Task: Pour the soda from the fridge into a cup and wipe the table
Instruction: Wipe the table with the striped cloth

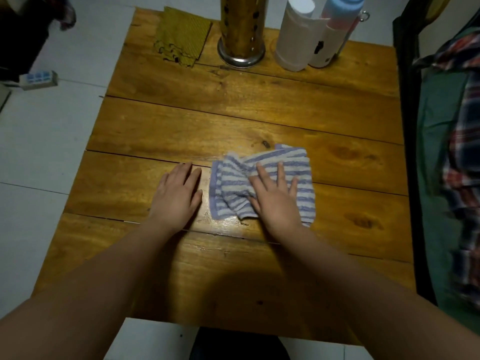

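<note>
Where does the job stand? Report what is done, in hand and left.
Done: cannot confirm the pouring; no soda or cup is clearly in view. In hand: wiping. The right hand presses flat on the striped cloth, bunched on the wooden table, while the left hand lies flat on the bare wood beside it. Left: the far planks near the white bottle and the near edge look dry and unwiped.

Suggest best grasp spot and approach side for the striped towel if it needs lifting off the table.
Probably pinch the bunched folds at the striped towel's left-centre, coming from above. There the cloth stands up in ridges; elsewhere it lies flat on the table. The right hand rests flat on it, the left hand on bare wood beside it.
</note>
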